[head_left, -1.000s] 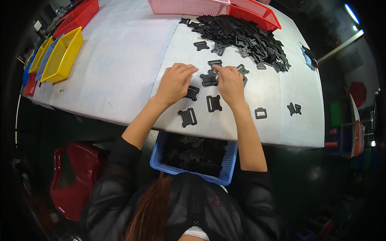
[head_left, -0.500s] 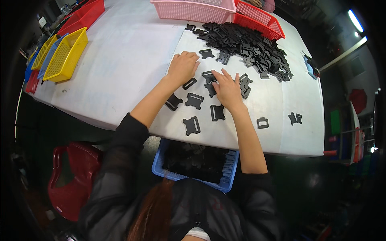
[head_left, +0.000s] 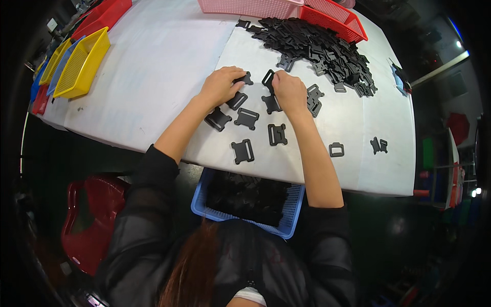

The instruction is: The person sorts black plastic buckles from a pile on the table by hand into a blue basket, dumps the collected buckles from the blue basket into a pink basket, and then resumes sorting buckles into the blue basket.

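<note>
While the left hand (head_left: 223, 86) has its grip narrow on a black plate (head_left: 246, 78), the right hand (head_left: 290, 93) pinches a slotted black buckle (head_left: 268, 79) between thumb and fingers. Plate sticks out to the right of the left fingers; buckle sits tilted at the right fingertips, can't tell if it touches the table (head_left: 169, 61). The two held parts are near each other, apart.

Just below the buckle: another plate (head_left: 270, 104), partly hidden by the right hand. Overlapping plates (head_left: 314, 100) lie just right of that hand. More loose plates nearer the body, incl. one (head_left: 246, 118) between the forearms and one (head_left: 242, 151) near the front edge. Small black frame (head_left: 336, 149) lies off to the right.

Big pile of black parts (head_left: 317, 48) beyond the hands, in front of a pink basket (head_left: 250, 7) and red basket (head_left: 354, 28). Blue crate (head_left: 294, 204) with dark parts sits below the front edge.
</note>
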`<state>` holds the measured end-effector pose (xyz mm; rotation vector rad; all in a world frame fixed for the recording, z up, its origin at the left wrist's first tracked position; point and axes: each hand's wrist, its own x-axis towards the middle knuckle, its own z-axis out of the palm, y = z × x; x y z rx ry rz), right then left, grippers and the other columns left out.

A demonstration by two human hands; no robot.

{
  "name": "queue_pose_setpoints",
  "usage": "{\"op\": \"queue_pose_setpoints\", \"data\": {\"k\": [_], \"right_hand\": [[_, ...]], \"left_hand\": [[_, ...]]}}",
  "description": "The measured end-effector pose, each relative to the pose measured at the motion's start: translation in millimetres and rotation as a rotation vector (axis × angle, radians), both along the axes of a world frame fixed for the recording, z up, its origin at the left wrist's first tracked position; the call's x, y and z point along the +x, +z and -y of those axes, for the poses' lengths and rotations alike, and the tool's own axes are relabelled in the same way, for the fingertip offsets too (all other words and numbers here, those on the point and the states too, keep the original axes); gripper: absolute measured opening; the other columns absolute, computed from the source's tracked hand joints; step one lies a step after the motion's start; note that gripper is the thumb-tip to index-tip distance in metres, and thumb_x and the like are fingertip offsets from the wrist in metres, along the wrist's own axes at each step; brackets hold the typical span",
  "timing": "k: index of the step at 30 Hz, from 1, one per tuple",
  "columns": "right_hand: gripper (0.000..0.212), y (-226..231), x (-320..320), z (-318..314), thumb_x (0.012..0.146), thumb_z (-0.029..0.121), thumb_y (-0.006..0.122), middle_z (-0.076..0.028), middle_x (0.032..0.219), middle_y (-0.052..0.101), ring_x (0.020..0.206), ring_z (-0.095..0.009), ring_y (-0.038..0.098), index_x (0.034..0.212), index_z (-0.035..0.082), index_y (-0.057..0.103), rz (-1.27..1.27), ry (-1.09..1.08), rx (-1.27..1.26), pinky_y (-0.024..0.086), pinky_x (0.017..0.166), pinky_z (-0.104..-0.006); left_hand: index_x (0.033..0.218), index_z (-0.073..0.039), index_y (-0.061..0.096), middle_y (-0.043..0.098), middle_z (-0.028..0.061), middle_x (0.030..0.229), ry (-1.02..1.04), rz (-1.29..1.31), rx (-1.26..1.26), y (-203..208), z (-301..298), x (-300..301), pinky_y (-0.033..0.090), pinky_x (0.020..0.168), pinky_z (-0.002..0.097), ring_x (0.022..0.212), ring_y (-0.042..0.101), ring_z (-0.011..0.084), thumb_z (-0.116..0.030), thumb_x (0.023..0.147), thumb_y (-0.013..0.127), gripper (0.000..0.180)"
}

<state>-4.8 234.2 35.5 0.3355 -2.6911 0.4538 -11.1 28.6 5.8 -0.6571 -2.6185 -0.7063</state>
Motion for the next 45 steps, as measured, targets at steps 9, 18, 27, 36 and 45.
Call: {"op": "queue_pose_setpoints", "data": {"k": [9,18,27,36,45], "right_hand": [[0.022,-5,63,-27,0.082,0.023,0.068,-0.005,0.107,0.058,0.102,-0.024,0.051,0.102,0.012,0.070,-0.017,0.160,0.034,0.038,0.084,-0.0400],[0.039,-16,156,-22,0.078,0.028,0.072,-0.009,0.096,0.057,0.090,-0.025,0.052,0.105,0.002,0.064,-0.054,0.074,0.033,0.040,0.075,-0.0367],[0.022,-11,130,-32,0.085,0.021,0.065,-0.005,0.091,0.057,0.081,-0.023,0.055,0.102,0.007,0.067,0.123,0.039,-0.196,0.042,0.067,-0.0354],[0.045,-13,101,-13,0.090,0.031,0.058,-0.014,0.127,0.052,0.123,-0.033,0.043,0.127,0.005,0.054,-0.157,0.183,0.010,0.033,0.101,-0.0471],[0.061,-45,120,6,0.093,0.039,0.049,-0.016,0.145,0.037,0.138,-0.031,0.030,0.139,0.001,0.038,0.089,0.297,0.055,0.018,0.112,-0.0521]], "left_hand": [[0.118,-0.006,0.061,0.060,0.0148,0.122,0.170,0.094,0.331,9,48,90,0.042,0.099,0.0382,0.117,0.054,0.0305,-0.016,0.088,0.058,0.032],[0.115,-0.004,0.063,0.061,0.0159,0.118,0.264,0.107,0.477,9,44,147,0.044,0.096,0.0365,0.113,0.057,0.0309,-0.004,0.085,0.058,0.030],[0.116,-0.004,0.062,0.060,0.0165,0.119,0.272,0.163,0.536,8,29,163,0.044,0.095,0.0372,0.113,0.056,0.0314,-0.003,0.084,0.059,0.032],[0.127,-0.007,0.053,0.049,0.0143,0.135,0.139,0.064,0.234,0,35,95,0.035,0.104,0.0431,0.128,0.043,0.0307,-0.017,0.091,0.054,0.038],[0.140,0.005,0.032,0.029,0.0203,0.148,0.135,0.139,-0.135,-16,-18,135,0.018,0.113,0.0474,0.140,0.023,0.0337,-0.028,0.097,0.041,0.054]]}}
